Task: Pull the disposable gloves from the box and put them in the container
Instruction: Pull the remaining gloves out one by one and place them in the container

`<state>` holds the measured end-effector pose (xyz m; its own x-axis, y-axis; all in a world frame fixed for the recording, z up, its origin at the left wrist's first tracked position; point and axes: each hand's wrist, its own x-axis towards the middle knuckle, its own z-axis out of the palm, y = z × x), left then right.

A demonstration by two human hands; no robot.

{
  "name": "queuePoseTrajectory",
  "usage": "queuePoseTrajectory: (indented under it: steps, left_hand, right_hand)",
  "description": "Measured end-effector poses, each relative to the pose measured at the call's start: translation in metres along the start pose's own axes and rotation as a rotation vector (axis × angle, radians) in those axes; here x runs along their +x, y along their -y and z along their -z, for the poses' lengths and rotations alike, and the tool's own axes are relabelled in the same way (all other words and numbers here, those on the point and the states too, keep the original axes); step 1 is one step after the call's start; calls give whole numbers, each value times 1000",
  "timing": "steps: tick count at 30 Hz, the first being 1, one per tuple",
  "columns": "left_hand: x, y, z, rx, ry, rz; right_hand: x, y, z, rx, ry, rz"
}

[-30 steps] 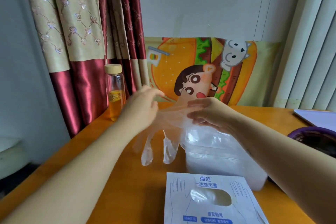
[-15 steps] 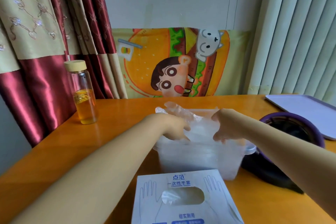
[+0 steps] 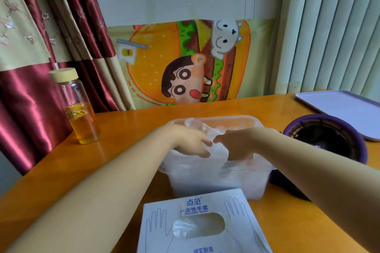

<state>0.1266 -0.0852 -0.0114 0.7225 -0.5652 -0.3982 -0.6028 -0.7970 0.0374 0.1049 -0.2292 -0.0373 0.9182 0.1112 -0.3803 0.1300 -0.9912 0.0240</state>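
Both hands are inside the clear container [image 3: 213,186]. The left hand [image 3: 190,143] and right hand [image 3: 236,146] have fingers bent down onto the crumpled gloves [image 3: 220,150] in it; can't tell if pinching or pressing. The glove box [image 3: 197,207] sits just in front of the container.

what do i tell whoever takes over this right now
Left hand: inside the container, on a crumpled glove; gripping or just pressing, cannot tell.
Right hand: on that same glove from the other side, fingers down in the container.
Glove box: nearest the camera, next glove showing in its slot.
Done: the container holds a pile of clear gloves.
Left: let go, pull the next glove, repeat.
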Motion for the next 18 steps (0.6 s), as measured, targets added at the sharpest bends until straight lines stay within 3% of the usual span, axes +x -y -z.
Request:
queuePoseTrajectory:
  steps: [3,7,12,18]
  left_hand:
    - [-1,1,9,57,-6,47]
    - [12,-8,2,79,196,118]
    - [32,0,-18,226,327,173]
    - [31,5,-21,142,278,168]
  right_hand:
    - [7,-4,-7,-2,73,-64]
    - [12,-1,-13,-50,103,-108]
    - [22,-4,-22,-123,121,-121]
    - [13,-4,-20,-37,46,-11]
